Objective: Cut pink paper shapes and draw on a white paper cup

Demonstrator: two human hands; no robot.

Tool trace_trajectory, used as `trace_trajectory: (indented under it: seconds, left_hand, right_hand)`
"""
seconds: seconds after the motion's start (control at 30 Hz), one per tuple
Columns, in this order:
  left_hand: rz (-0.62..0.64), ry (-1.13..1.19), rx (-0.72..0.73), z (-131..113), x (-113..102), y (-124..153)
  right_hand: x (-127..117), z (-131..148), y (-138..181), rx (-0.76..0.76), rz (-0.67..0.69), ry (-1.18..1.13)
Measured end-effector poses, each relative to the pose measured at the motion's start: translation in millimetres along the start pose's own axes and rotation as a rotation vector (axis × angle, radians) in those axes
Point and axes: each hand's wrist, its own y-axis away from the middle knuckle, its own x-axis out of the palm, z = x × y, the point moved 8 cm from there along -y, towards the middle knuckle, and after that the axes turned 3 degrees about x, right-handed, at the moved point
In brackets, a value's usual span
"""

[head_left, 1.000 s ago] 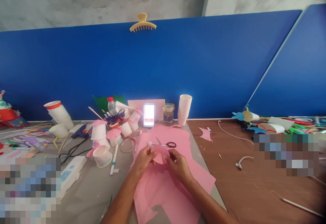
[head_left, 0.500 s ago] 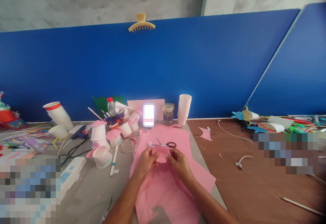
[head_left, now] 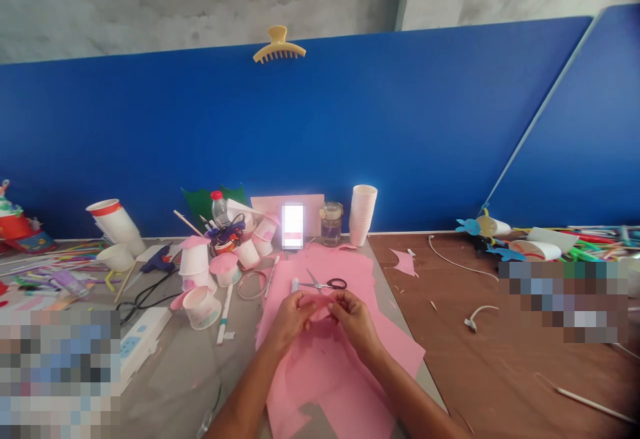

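Between my two hands is a small piece of pink paper [head_left: 320, 307], bent and partly covered by my fingers. My left hand [head_left: 293, 318] pinches its left side, and my right hand [head_left: 354, 319] pinches the right side. Larger pink paper sheets [head_left: 345, 366] lie spread beneath both hands. Just beyond my fingertips, scissors [head_left: 325, 284] with dark handles rest on the sheets with their blades apart. A small white tube-like item [head_left: 295, 284] sits left of the blades.
Paper cups with pink pieces [head_left: 200, 309] cluster on the left, near a white marker [head_left: 225, 312] and a tape roll [head_left: 251, 285]. Behind stand a lit phone [head_left: 293, 226], a glass jar [head_left: 331, 224] and a stack of white cups [head_left: 363, 216]. A power strip [head_left: 143, 342] lies left.
The pink paper piece looked flatter and rounder before; now it is bent and seen more edge-on. My hands stay in nearly the same place.
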Motion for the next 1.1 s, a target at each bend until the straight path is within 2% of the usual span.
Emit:
trace_trajectory:
  seconds: [0.3, 0.57, 0.73, 0.97, 1.1]
  left_hand:
    - [0.141, 0.095, -0.098, -3.2, 11.9, 8.7]
    - [0.028, -0.080, -0.037, -9.1, 1.5, 7.0]
    - [0.072, -0.061, 0.018, -12.1, 5.9, 5.2]
    - [0.135, -0.053, 0.026, -13.1, 14.0, 7.7]
    - [0.091, -0.053, 0.018, -15.1, 13.4, 7.2]
  right_hand:
    - [2.8, 1.1, 1.5, 0.022, 0.038, -0.038]
    - [4.9, 1.7, 3.3, -0.061, 0.089, 0.044]
    - [3.2, -6.2, 2.6, -0.119, 0.034, 0.222]
    - [-3.3, -6.8, -1.5, -0.103, -0.039, 0.061]
    - [-3.0, -2.1, -0.6, -0.106, -0.032, 0.054]
